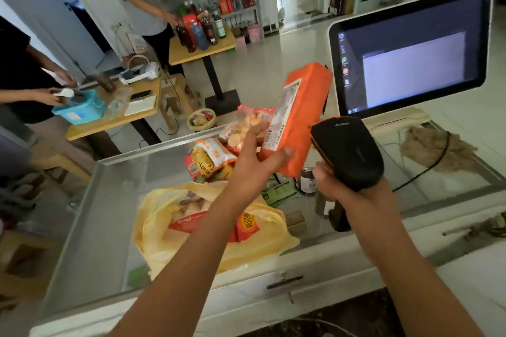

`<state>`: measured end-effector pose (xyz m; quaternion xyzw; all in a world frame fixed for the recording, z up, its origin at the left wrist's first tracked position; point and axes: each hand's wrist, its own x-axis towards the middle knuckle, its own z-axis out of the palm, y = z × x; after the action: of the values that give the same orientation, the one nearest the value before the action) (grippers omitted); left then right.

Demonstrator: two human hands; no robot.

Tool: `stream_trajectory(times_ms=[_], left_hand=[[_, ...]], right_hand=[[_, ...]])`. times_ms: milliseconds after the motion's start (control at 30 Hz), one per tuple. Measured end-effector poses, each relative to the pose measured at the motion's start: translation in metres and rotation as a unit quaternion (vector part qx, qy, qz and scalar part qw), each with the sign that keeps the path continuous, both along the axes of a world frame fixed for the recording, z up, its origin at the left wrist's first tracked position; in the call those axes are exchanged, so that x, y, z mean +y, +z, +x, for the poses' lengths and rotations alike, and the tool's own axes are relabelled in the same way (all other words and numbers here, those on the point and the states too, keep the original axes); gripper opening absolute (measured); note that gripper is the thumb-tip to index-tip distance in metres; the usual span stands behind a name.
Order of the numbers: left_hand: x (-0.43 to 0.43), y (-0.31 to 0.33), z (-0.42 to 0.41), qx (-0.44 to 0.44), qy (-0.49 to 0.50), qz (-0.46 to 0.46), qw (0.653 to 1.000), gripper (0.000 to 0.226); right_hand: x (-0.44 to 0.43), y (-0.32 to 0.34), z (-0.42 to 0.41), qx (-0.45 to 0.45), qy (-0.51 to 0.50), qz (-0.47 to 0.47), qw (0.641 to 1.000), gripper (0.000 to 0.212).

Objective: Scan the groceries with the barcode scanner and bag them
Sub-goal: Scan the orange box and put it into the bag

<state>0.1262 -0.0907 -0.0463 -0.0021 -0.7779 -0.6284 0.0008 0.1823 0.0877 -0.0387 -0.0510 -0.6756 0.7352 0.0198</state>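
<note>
Left hand [257,150] pinches orange packet [298,117] above the glass counter [109,213], label side turned to the barcode scanner [347,153] gripped in right hand [336,183]. Barcode blurred, probably near the thumb: keep it uncovered, aim squarely. Yellow bag [208,230] waits below.

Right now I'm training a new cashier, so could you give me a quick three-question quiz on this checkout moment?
1. True or false: the left hand grips the orange package raised above the counter.
2. What does the right hand hold? A a phone; B the barcode scanner; C a bottle.
3. Fill in: the plastic bag on the counter that already holds groceries is ___ in colour.
Key: 1 true; 2 B; 3 yellow.
</note>
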Motion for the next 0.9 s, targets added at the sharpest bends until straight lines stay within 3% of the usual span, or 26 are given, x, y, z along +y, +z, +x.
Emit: stream_trajectory(times_ms=[133, 200, 233, 300, 367, 433, 533, 633, 667, 767, 900], left_hand=[[0.004, -0.011, 0.028, 0.03, -0.024, 0.067, 0.997, 0.032], [-0.008, -0.013, 0.032, 0.004, -0.01, 0.114, 0.993, 0.02], [-0.018, -0.013, 0.032, -0.036, -0.013, 0.156, 0.987, 0.023], [-0.041, -0.013, 0.032, -0.133, -0.065, 0.245, 0.958, 0.055], [-0.064, -0.012, 0.035, -0.186, -0.137, 0.264, 0.936, 0.071], [-0.079, -0.013, 0.04, -0.186, -0.175, 0.256, 0.932, 0.071], [-0.084, -0.013, 0.041, -0.162, -0.111, 0.309, 0.931, 0.057], [-0.078, -0.006, 0.028, -0.131, -0.011, 0.428, 0.894, 0.04], [-0.075, -0.003, 0.021, -0.121, 0.012, 0.458, 0.88, 0.038], [-0.063, 0.012, 0.002, -0.107, 0.057, 0.507, 0.853, 0.043], [-0.036, 0.042, -0.018, -0.063, 0.04, 0.554, 0.829, 0.043]], right_hand=[[-0.035, 0.008, 0.014, 0.052, -0.051, 0.013, 0.997, 0.046], [-0.043, 0.009, 0.021, 0.069, -0.064, 0.026, 0.995, 0.044], [-0.045, 0.009, 0.025, 0.07, -0.059, 0.038, 0.995, 0.044], [-0.045, 0.008, 0.034, 0.071, -0.02, 0.055, 0.996, 0.044], [-0.046, 0.009, 0.043, 0.064, 0.03, 0.073, 0.995, 0.047], [-0.046, 0.011, 0.048, 0.063, 0.042, 0.11, 0.991, 0.048], [-0.044, 0.018, 0.052, 0.073, -0.065, 0.121, 0.988, 0.035], [-0.038, 0.024, 0.055, 0.087, -0.132, 0.086, 0.984, 0.021], [-0.04, 0.028, 0.056, 0.087, -0.122, 0.083, 0.985, 0.016], [-0.05, 0.038, 0.057, 0.076, -0.06, 0.073, 0.993, 0.031], [-0.061, 0.055, 0.043, 0.048, 0.01, 0.084, 0.995, 0.044]])
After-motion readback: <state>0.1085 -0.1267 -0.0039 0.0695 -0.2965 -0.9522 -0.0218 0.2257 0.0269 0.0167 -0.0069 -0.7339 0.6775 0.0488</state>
